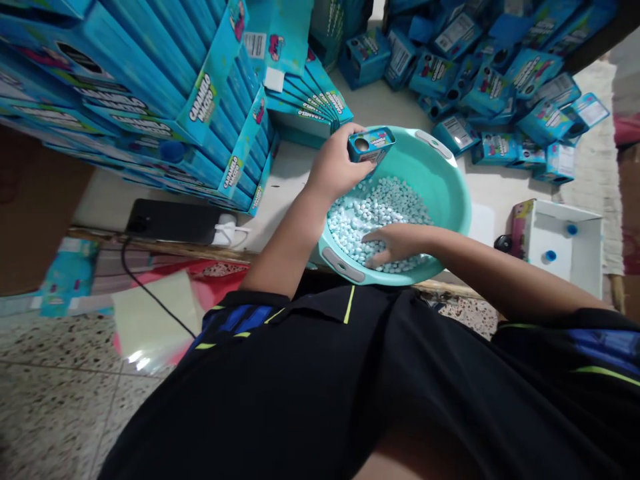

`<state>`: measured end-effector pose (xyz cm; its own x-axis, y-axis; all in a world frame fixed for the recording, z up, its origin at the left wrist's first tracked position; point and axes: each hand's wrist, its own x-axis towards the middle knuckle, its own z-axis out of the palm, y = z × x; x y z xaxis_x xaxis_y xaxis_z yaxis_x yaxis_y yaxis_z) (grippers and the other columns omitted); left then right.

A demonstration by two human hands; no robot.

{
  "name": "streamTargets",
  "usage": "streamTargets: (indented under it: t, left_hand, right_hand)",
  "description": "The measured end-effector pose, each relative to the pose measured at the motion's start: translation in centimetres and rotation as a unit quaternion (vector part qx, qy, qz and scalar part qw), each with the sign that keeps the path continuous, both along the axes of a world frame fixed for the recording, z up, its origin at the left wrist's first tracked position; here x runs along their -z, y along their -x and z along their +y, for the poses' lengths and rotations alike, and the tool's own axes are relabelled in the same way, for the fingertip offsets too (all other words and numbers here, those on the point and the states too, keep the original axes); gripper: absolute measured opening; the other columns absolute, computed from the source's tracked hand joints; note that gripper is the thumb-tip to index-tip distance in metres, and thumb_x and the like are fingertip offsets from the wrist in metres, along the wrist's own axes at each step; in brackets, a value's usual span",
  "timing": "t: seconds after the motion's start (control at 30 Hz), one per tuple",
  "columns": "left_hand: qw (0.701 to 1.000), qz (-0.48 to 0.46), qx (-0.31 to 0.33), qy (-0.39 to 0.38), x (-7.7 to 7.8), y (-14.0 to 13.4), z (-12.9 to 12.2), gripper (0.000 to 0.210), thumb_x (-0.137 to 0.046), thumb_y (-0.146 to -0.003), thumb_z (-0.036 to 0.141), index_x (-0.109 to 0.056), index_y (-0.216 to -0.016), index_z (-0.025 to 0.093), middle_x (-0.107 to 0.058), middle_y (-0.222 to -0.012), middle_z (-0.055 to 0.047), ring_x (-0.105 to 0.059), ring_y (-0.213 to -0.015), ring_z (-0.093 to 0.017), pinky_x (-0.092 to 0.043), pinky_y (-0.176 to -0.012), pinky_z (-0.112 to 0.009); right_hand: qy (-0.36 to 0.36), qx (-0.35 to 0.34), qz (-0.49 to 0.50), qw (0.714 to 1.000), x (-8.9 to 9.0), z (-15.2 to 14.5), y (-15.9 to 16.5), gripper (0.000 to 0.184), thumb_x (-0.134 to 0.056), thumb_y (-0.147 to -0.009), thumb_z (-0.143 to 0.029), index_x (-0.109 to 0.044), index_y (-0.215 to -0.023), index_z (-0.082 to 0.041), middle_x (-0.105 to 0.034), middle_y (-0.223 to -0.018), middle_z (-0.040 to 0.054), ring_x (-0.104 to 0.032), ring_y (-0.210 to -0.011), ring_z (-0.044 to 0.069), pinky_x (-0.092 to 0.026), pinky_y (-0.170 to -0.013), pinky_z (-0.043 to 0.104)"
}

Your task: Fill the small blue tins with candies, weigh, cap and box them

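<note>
A small blue candy box [383, 141] with a round opening in its end is gripped in my left hand [340, 160], over the far left rim of a turquoise basin [453, 193]. Many pale blue and white candies [380, 207] lie loose in the basin. My right hand [400, 243] reaches in from the right, its thumb and fingers apart and their tips down among the candies near the basin's close side. Whether any candies lie under its palm is hidden.
Stacked blue display boxes [200, 100] rise on the left, with a dark phone [170, 220] and white plug [225, 230] below. Small blue boxes [490, 87] are heaped at back right. An open white carton [565, 240] holding blue caps stands right.
</note>
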<state>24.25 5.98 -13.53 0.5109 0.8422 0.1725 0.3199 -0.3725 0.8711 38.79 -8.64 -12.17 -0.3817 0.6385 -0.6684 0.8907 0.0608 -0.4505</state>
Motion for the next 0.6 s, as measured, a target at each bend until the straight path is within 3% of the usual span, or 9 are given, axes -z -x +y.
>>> streamTargets:
  t: [0.13, 0.27, 0.37, 0.5, 0.6]
  left_hand:
    - [0.999, 0.022, 0.026, 0.003, -0.5, 0.2, -0.4, 0.046, -0.078, -0.072, 0.016, -0.064, -0.115, 0.02, -0.073, -0.112, -0.007, -0.069, -0.108, -0.028, -0.056, -0.094, -0.037]
    - [0.995, 0.071, 0.068, 0.017, -1.4, 0.5, -0.8, 0.042, -0.077, -0.068, 0.017, -0.066, -0.109, 0.019, -0.073, -0.104, -0.004, -0.068, -0.101, -0.026, -0.054, -0.088, -0.033]
    - [0.991, 0.093, 0.09, 0.032, -1.8, 0.3, -1.1, 0.041, -0.078, -0.068, 0.02, -0.067, -0.107, 0.019, -0.074, -0.097, -0.003, -0.069, -0.092, -0.024, -0.054, -0.082, -0.031]
    - [0.99, 0.081, 0.11, 0.012, -1.7, -0.2, -1.6, 0.036, -0.08, -0.071, 0.026, -0.069, -0.106, 0.019, -0.076, -0.104, -0.005, -0.07, -0.095, -0.024, -0.054, -0.086, -0.033]
    - [0.987, 0.075, 0.141, 0.01, -1.5, -0.4, -2.2, 0.037, -0.081, -0.074, 0.031, -0.071, -0.107, 0.019, -0.078, -0.108, -0.008, -0.071, -0.101, -0.026, -0.054, -0.089, -0.035]
  right_hand:
    - [-0.014, 0.027, -0.002, 1.0, 0.0, 0.3, 0.6, 0.06, -0.077, -0.082, -0.051, -0.072, -0.136, -0.025, -0.076, -0.133, 0.0122, -0.073, -0.118, 0.036, -0.059, -0.093, 0.04]
    - [-0.064, 0.057, 0.053, 0.995, -0.5, 0.2, 0.6, 0.038, -0.07, -0.083, -0.037, -0.079, -0.117, -0.023, -0.081, -0.113, 0.01, -0.075, -0.101, 0.031, -0.055, -0.086, 0.038]
    - [-0.107, 0.146, 0.114, 0.977, -1.5, 0.1, 0.1, 0.028, -0.069, -0.08, -0.034, -0.078, -0.104, -0.022, -0.079, -0.094, 0.0066, -0.072, -0.085, 0.025, -0.054, -0.077, 0.036]
    - [-0.126, 0.317, 0.222, 0.913, -2.8, 0.0, -0.6, 0.028, -0.064, -0.085, -0.045, -0.071, -0.098, -0.021, -0.067, -0.072, 0.0024, -0.065, -0.063, 0.02, -0.053, -0.061, 0.034]
    - [-0.209, 0.428, 0.286, 0.831, -3.6, 0.6, -0.8, 0.039, -0.052, -0.093, -0.057, -0.064, -0.112, -0.025, -0.065, -0.078, 0.0041, -0.063, -0.06, 0.02, -0.051, -0.053, 0.036]
